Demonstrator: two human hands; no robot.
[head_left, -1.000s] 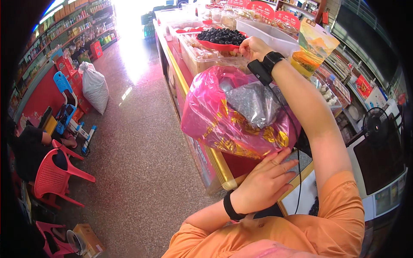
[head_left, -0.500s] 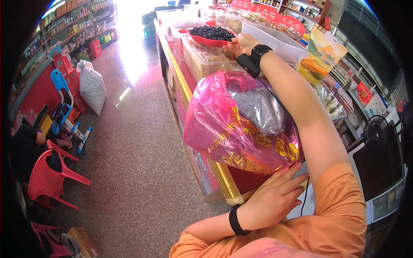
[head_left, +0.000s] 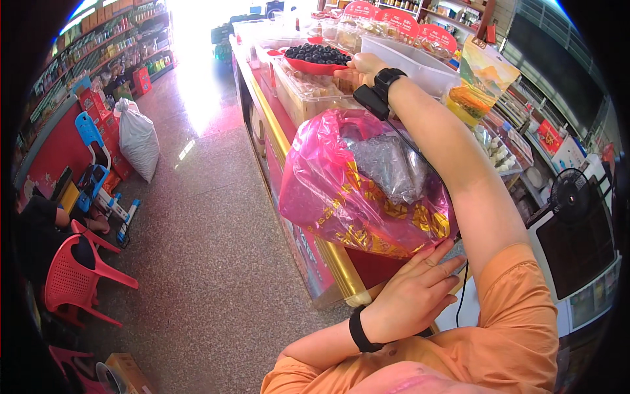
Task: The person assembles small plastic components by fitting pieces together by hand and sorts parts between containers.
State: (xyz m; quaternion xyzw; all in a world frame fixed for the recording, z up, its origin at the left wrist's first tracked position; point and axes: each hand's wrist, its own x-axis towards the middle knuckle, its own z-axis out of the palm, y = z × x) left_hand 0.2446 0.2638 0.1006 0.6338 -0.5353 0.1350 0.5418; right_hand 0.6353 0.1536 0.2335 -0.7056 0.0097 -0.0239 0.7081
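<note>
A shallow red dish heaped with small dark round pieces sits over a clear plastic tub on the counter. My right hand, reaching forward, grips the dish's right rim; its fingers are partly hidden. A pink plastic bag with gold printing stands nearer to me, and a grey, clear-wrapped package shows in its mouth. Against the bag's lower near edge rests my left hand, fingers stretched out, with nothing visibly held.
An empty white tub and a yellow food pouch stand beyond my right forearm. A black fan is at the right. Leftward on the floor are a red plastic chair, a seated person and a white sack.
The view has shifted slightly. My right hand keeps its grip on the dish, and my left hand stays at the bag's lower edge.
</note>
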